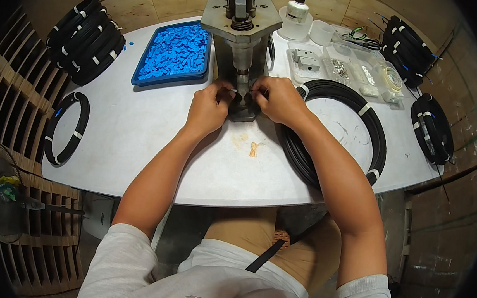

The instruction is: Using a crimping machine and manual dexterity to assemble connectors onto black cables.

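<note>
A metal bench press [241,29] stands at the table's back middle, its vertical ram coming down between my hands. My left hand [209,107] is closed in a pinch just left of the ram's lower end. On the other side my right hand [281,100] pinches too, its fingertips beside the ram. Whatever the fingers hold is too small and partly hidden to make out. Under my right forearm lies a large coil of black cable [381,140], bound with white bands. Left of the press, a dark blue tray [168,82] holds many small blue pieces [173,48].
Stacked black coils [87,42] stand at the far left, with a smaller coil [83,117] nearer. More coils [432,128] lie at the right. Back right are clear boxes of small parts [340,70], a white bottle [297,11] and pliers [358,35]. A fan [0,192] stands lower left.
</note>
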A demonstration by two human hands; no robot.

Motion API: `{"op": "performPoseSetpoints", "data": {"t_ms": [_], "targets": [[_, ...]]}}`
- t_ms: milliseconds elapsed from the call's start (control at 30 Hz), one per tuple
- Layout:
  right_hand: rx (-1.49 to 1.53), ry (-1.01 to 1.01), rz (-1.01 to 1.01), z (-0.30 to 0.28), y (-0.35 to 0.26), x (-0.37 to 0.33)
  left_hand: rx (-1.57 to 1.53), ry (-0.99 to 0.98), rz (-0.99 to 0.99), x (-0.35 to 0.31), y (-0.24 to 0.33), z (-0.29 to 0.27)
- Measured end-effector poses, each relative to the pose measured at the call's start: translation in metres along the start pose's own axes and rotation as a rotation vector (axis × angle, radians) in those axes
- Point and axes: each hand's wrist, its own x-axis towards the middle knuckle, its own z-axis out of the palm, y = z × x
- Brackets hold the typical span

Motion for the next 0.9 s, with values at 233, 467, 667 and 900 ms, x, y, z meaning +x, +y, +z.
{"op": "performPoseSetpoints", "data": {"t_ms": [233, 467, 667, 900], "targets": [[-0.012, 0.007, -0.017, 0.0010, 0.0019, 0.0000, 0.021, -0.009, -0.035, 0.0002, 0.0025, -0.0005], [-0.015, 0.030, -0.085, 0.0009, 0.0022, -0.0003, 0.026, 0.004, -0.024, 0.0006, 0.0005, 0.0006], [-0.045, 0.017, -0.066, 0.0001, 0.0004, -0.0010, 0.014, 0.000, -0.027, 0.0007, 0.0005, 0.0006], [-0.073, 0.008, -0.017, 0.0002, -0.0023, -0.0010, 0.033, -0.019, -0.046, 0.0005, 0.0034, -0.0011]]}}
